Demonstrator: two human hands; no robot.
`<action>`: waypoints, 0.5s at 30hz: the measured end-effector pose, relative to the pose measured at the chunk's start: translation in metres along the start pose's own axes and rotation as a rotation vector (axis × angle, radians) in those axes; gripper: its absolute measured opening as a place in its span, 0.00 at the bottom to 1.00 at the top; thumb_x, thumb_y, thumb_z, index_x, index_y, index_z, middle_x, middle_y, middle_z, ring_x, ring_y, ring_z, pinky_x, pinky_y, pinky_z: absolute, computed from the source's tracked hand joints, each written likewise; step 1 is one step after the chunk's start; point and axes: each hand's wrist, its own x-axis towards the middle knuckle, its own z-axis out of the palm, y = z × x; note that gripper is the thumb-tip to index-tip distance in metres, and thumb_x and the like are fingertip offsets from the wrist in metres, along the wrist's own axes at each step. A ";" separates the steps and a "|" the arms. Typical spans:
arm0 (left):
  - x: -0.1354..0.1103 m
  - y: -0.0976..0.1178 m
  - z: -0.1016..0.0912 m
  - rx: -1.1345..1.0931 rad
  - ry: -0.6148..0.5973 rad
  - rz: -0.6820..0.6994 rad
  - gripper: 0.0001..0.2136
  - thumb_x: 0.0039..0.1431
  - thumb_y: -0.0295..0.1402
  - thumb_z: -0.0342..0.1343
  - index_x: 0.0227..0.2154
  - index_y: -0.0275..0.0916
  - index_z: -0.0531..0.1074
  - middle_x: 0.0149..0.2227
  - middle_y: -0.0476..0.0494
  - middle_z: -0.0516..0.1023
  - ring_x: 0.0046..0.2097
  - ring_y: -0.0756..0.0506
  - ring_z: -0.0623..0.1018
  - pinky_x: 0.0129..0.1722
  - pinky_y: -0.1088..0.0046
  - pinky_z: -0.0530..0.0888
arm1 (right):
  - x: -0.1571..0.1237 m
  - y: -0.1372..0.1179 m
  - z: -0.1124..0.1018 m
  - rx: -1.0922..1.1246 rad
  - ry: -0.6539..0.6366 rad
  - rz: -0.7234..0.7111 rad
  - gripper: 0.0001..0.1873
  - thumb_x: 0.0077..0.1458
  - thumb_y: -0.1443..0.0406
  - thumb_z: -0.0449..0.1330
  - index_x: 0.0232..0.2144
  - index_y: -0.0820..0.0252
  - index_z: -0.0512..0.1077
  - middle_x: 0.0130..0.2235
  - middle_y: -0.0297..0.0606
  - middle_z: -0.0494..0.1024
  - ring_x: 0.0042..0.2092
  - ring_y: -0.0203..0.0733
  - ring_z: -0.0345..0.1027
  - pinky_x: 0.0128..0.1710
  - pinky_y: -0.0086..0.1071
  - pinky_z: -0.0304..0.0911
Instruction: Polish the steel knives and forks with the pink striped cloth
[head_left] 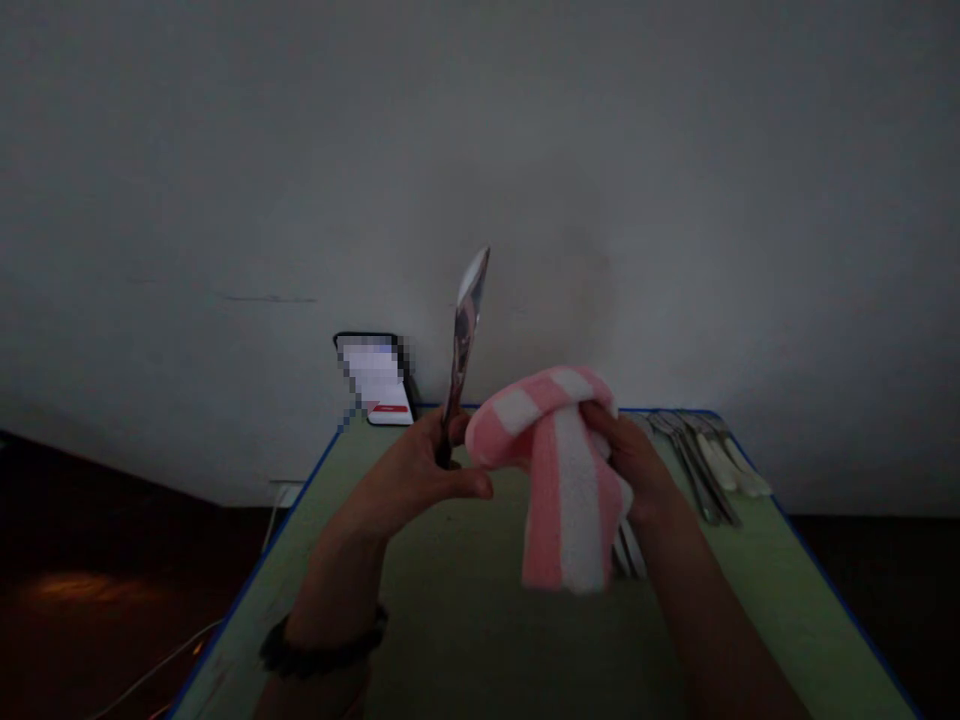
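A shiny metal table knife point(466, 320) stands nearly upright with its blade end pointing up. My left hand point(420, 465) is closed around its lower end, the thumb stretched out to the right. To the right, my right hand point(634, 455) grips a pink and white striped cloth point(574, 500), which is folded over at the top and hangs down. The cloth's left fold is close to my left fingertips; whether it touches them I cannot tell. Most of my right fingers are hidden in the cloth.
Several pieces of metal cutlery point(701, 480) lie at the table's back right, beside some with white handles point(724, 465). More cutlery ends point(628, 555) show behind the cloth. A phone point(379, 380) leans on the wall point(225, 200). The green table point(465, 620) has blue edges.
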 end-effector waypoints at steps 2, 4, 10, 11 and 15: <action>0.002 0.000 0.003 -0.035 -0.024 0.012 0.21 0.38 0.31 0.68 0.38 0.39 0.69 0.35 0.48 0.77 0.36 0.46 0.75 0.37 0.70 0.73 | 0.003 0.002 0.004 0.091 0.000 0.076 0.19 0.37 0.55 0.69 0.28 0.62 0.73 0.25 0.35 0.76 0.27 0.39 0.69 0.29 0.32 0.64; 0.003 0.002 0.009 -0.052 -0.044 0.000 0.18 0.41 0.30 0.67 0.36 0.38 0.70 0.34 0.47 0.77 0.36 0.47 0.75 0.38 0.70 0.73 | 0.005 0.005 0.007 0.127 -0.001 0.113 0.19 0.39 0.54 0.67 0.30 0.62 0.74 0.28 0.37 0.78 0.31 0.42 0.72 0.33 0.34 0.65; 0.005 0.006 0.017 -0.034 0.220 -0.103 0.10 0.47 0.32 0.63 0.30 0.38 0.67 0.21 0.55 0.69 0.21 0.54 0.68 0.18 0.82 0.62 | 0.002 0.000 -0.003 -0.225 -0.015 -0.029 0.19 0.47 0.52 0.62 0.36 0.58 0.74 0.36 0.40 0.79 0.40 0.47 0.73 0.40 0.38 0.67; 0.005 0.005 0.015 -0.038 0.263 -0.116 0.11 0.47 0.32 0.63 0.28 0.38 0.66 0.19 0.57 0.66 0.19 0.56 0.64 0.16 0.83 0.59 | 0.000 -0.004 -0.010 -0.343 -0.055 -0.079 0.18 0.48 0.52 0.62 0.38 0.57 0.74 0.38 0.40 0.79 0.41 0.47 0.72 0.42 0.38 0.67; 0.006 0.000 0.008 -0.050 0.411 -0.123 0.18 0.45 0.33 0.65 0.23 0.40 0.56 0.17 0.61 0.60 0.15 0.59 0.57 0.13 0.84 0.53 | -0.006 -0.024 -0.039 -0.709 -0.182 -0.261 0.15 0.48 0.59 0.64 0.39 0.55 0.75 0.41 0.37 0.79 0.43 0.44 0.72 0.43 0.38 0.67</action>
